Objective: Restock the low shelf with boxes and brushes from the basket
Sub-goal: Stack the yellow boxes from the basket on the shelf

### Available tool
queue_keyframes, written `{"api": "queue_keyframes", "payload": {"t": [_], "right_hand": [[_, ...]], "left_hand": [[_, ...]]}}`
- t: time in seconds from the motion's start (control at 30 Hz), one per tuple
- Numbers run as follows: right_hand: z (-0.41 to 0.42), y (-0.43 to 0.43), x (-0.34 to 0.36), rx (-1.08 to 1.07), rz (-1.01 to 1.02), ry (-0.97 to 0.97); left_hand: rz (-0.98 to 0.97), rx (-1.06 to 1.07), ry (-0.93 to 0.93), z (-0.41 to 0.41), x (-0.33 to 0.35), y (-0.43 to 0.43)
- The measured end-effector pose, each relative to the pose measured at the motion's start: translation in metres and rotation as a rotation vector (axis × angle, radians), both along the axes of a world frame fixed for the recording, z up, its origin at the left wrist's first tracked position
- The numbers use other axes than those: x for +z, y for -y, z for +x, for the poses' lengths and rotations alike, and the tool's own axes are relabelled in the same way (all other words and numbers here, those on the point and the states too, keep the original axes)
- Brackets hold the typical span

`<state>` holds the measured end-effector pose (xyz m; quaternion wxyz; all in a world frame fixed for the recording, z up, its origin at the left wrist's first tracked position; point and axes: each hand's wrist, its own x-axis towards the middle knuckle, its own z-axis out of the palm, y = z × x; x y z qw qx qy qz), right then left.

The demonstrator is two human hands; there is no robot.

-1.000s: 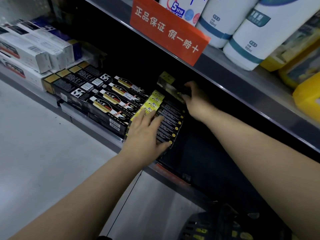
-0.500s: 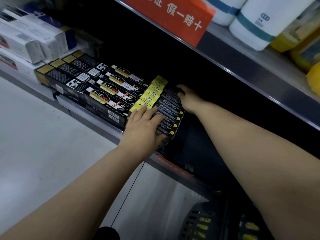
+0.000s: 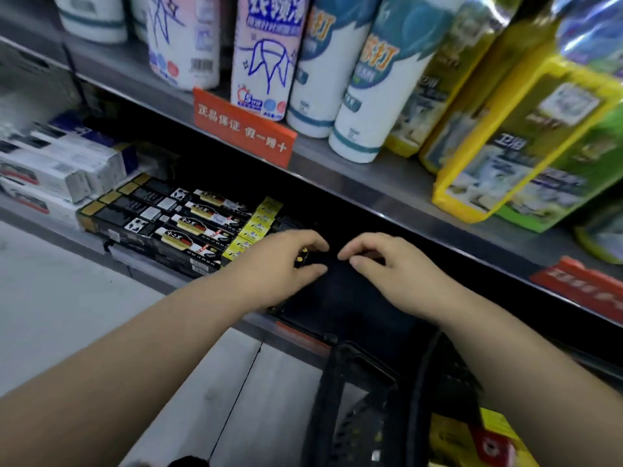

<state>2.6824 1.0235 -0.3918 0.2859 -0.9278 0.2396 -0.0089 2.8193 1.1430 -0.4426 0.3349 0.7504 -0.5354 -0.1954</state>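
1. Clamping the near end of the dark boxes point(image 3: 261, 227), the left hand point(image 3: 276, 267) has its grip closed, thumb below and fingers above, with the yellow-dotted box ends showing between them.
2. The right hand point(image 3: 391, 271) lies just beside it at centre frame. Its fingers curl down over a dark patch, and I cannot tell whether its grip holds anything.
3. The boxes lie on the low shelf point(image 3: 141, 266) at centre frame, their yellow ends against a black-and-gold row point(image 3: 188, 227) to the left. Right of the hands the shelf is dark and looks unfilled.
4. The basket point(image 3: 337, 382) stands at lower centre, below the shelf lip. Yellow packs point(image 3: 499, 436) show at lower right, so more stock probably waits.
5. The step in hand looks like squaring the stack before the next reach into the basket.
6. What could go wrong:
   - The stack sits near the lip, so a pull toward the body could slide the top boxes off the edge.
   - An uneven sideways push could skew the stack or shove the black-and-gold row out of line.
   - The recess is too dark to read, so a box could catch on something unseen behind.
   - The upper shelf point(image 3: 337, 170) hangs close above, and a quick lift could knock a knuckle or jar a bottle point(image 3: 313, 79).
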Motion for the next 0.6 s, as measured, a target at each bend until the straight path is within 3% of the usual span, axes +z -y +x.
{"api": "queue_keyframes", "payload": {"t": [0.17, 0.4, 0.6], "right_hand": [[-0.092, -0.017, 0.029, -0.085, 0.1, 0.098], [-0.222, -0.022, -0.009, -0.217, 0.164, -0.147], [-0.341, -0.02, -0.046, -0.375, 0.147, -0.319]], "left_hand": [[0.012, -0.253, 0.03, -0.066, 0.065, 0.0], [0.224, -0.561, 0.169, -0.171, 0.082, -0.006], [0.288, -0.517, -0.051, -0.233, 0.047, -0.01]]}}
